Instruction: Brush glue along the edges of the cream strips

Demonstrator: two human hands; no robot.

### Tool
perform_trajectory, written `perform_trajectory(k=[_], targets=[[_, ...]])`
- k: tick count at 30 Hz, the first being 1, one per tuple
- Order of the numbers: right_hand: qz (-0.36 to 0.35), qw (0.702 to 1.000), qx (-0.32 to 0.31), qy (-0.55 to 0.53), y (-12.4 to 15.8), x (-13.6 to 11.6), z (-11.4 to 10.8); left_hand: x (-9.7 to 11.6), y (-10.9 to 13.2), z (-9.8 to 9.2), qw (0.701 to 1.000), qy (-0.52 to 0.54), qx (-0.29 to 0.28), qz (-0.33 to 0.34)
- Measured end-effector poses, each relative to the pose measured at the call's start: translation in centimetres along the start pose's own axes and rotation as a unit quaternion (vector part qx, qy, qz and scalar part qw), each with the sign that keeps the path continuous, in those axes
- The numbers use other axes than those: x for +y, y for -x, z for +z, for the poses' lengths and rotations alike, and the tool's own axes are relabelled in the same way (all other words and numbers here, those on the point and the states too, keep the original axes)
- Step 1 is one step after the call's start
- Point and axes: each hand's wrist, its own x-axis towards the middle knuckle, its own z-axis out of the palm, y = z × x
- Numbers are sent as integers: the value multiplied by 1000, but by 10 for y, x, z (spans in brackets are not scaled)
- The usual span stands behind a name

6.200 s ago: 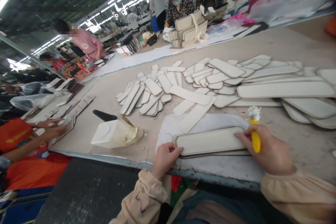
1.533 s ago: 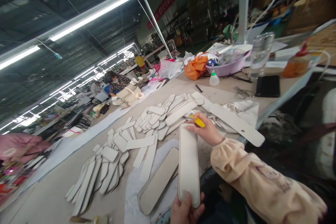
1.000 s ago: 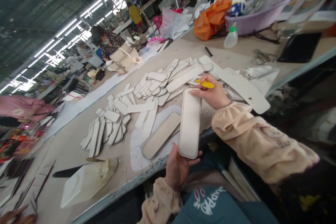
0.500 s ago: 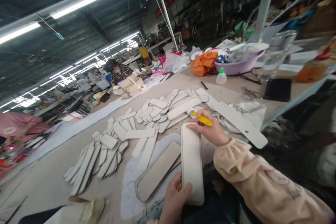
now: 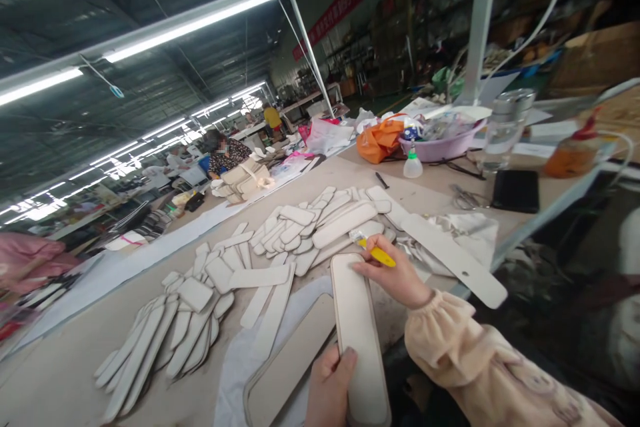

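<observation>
A long cream panel with rounded corners and a darker edge [image 5: 357, 327] is held up at the front of the table. My left hand [image 5: 330, 380] is closed on its lower left edge, thumb on the face. At its upper end, my right hand [image 5: 393, 273] has fingertips against the panel and also holds a small yellow-handled brush [image 5: 383, 255], whose pale head points up and left. Behind the panel, larger grey-beige panels [image 5: 290, 360] lie on a white sheet [image 5: 227, 373]. Many similar cream pieces [image 5: 200, 297] are heaped farther left and back.
A long pale strip with a hole [image 5: 450, 253] lies to the right over crumpled cloth. Beyond are scissors [image 5: 465, 198], a black flat object [image 5: 516, 191], a glass jar [image 5: 506, 130], a green-capped bottle [image 5: 413, 165] and a purple basin [image 5: 445, 147]. A co-worker [image 5: 225, 152] sits across the table.
The view has shifted, so the table's things sit lower and the container at the bottom left has left the frame. Both hands keep their holds on the panel and brush.
</observation>
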Motion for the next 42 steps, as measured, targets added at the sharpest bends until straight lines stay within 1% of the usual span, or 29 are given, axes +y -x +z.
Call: perform_trajectory(k=[3,9,12,19,23,29,34,38,42], targets=[[-7,1000,4,0,-1,1,1,1,-1,1,1000,4,-1,15],[-2,1000,3,3,-1,2,-3,9,6,6,999,-29,0,21],[-6,1000,5,10,0,4,-5,10,8,7,999,-38,-7,34],[-15,999,10,37,-1,4,-1,7,8,1,999,-32,-26,33],[-18,1000,13,12,-2,6,3,11,10,-3,999,-20,-41,22],[-2,1000,8,-11,-9,13,6,20,10,-5,997,39,-70,5],[13,1000,-1,-24,-12,15,10,19,10,-7,997,23,-74,-5],[7,1000,11,-11,-11,11,13,15,8,-10,997,10,-70,-3],[-4,1000,17,4,-12,16,16,14,2,-14,996,22,-81,5]])
